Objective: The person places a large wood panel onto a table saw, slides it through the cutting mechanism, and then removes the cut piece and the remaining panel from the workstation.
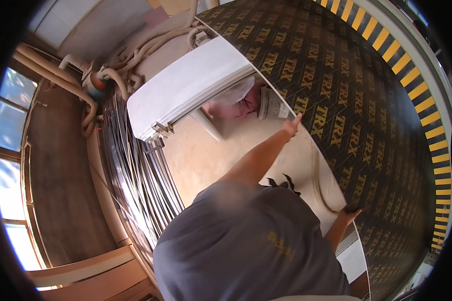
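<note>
A large board with a black face, yellow printed pattern and thin white edge spans the right side. Along its near edge my left hand holds on at the middle, a digit lying over the black face. Farther down the same edge, my right hand grips too, its thumb on the face. The other fingers of both hands are hidden at the board's edge. My grey shirt fills the lower middle.
A white-topped machine table with a metal rail stands left of the board. Beyond it are dust hoses. Long dark and silver strips lean at left, near windows. A bucket stands on the floor. Yellow-striped edging curves at right.
</note>
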The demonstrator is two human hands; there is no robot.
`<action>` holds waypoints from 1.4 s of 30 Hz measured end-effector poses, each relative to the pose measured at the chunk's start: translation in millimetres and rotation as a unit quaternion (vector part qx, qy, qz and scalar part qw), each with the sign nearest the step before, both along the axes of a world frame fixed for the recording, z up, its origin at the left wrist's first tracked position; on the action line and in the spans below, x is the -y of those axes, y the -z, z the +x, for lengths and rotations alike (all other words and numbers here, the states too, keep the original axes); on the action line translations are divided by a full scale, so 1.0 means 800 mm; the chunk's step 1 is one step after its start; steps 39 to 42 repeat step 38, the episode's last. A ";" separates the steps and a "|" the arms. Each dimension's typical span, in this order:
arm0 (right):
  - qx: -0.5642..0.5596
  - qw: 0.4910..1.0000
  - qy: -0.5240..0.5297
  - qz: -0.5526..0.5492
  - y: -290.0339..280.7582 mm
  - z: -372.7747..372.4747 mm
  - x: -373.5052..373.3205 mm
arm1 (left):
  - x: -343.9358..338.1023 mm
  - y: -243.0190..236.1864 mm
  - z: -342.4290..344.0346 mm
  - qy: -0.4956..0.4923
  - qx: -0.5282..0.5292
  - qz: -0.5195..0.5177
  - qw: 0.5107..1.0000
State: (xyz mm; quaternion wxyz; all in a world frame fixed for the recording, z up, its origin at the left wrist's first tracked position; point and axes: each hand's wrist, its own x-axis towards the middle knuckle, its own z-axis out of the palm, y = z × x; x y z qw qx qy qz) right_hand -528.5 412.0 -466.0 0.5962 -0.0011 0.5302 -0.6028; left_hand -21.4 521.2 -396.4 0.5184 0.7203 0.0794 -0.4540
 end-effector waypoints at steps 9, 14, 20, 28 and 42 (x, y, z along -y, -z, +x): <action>-0.316 0.893 -0.317 -0.041 0.021 -0.054 0.023 | 0.066 0.003 0.009 -0.169 0.078 -0.082 0.979; -0.115 0.956 -0.261 -0.068 0.026 -0.076 0.019 | 0.081 0.006 0.007 -0.227 -0.047 -0.206 0.951; -0.005 0.975 -0.204 0.082 -0.006 -0.089 0.044 | 0.077 -0.011 -0.005 -0.245 -0.071 -0.191 0.948; 0.415 0.742 -0.526 -0.032 -0.018 -0.091 0.074 | 0.075 -0.039 0.006 -0.254 -0.061 -0.195 0.945; -0.546 0.664 -0.462 0.217 -0.163 0.046 0.070 | 0.122 0.186 0.062 0.167 0.164 -0.165 0.958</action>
